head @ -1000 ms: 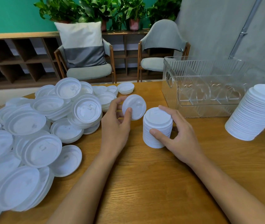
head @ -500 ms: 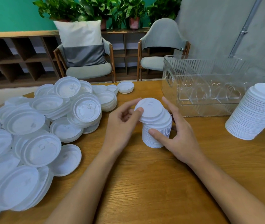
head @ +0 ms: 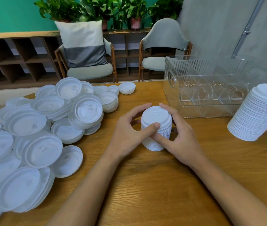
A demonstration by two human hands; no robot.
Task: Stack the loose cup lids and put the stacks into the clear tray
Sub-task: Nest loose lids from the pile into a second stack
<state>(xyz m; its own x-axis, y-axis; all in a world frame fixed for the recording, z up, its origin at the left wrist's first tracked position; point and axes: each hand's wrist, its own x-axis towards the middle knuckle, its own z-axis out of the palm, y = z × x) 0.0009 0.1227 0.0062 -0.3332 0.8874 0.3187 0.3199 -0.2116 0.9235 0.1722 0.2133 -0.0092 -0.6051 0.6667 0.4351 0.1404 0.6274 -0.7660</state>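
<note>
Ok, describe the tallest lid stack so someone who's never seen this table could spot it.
Find the clear tray at the far right of the wooden table. The tall lid stack stands beside its near right corner. It is far taller than the shorter stack being held, and nobody holds it.

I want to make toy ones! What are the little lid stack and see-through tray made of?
The small lid stack is probably thin moulded plastic, matte white, with pressed rims and a sip-hole. The clear tray is likely hard glossy plastic; you see through its ribbed, glinting walls.
</note>
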